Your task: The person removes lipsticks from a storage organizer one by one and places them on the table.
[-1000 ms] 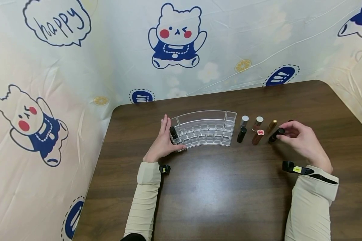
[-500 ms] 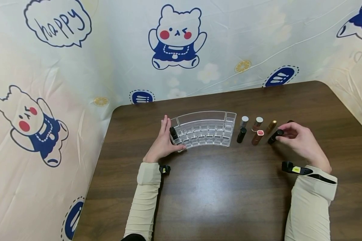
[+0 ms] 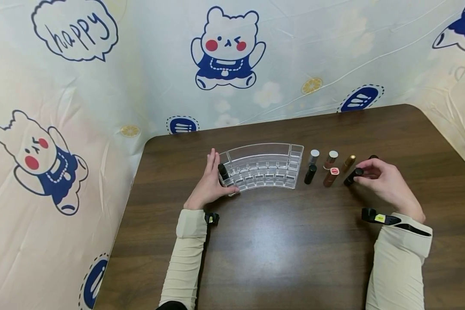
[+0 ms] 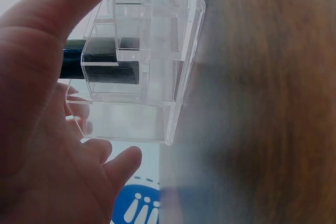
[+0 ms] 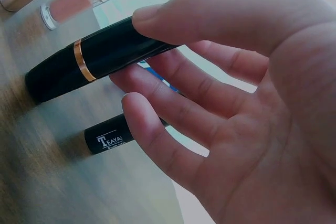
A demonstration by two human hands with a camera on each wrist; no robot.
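Note:
My left hand (image 3: 207,185) grips the left end of a clear acrylic lipstick organizer (image 3: 259,149), thumb at the front and fingers along the side. A black tube (image 3: 223,171) stands in its leftmost part, seen through the clear walls in the left wrist view. To the right, my right hand (image 3: 391,183) pinches a black lipstick tube (image 5: 107,48) with a gold band between thumb and fingers. The tube is tilted, its lower end close to the table. Behind that hand, in the right wrist view, stands another black tube (image 5: 110,136) with white lettering.
Between organizer and right hand stand several cosmetic tubes: silver-capped ones (image 3: 330,159), a black one (image 3: 310,174), a brownish-red one (image 3: 331,176) and a gold one (image 3: 348,163). They rest on the brown wooden table (image 3: 275,249). A printed cloth (image 3: 286,51) hangs behind the table's back edge.
The right hand has shifted slightly left and toward the front with the black lipstick tube. The left hand and organizer stay in place.

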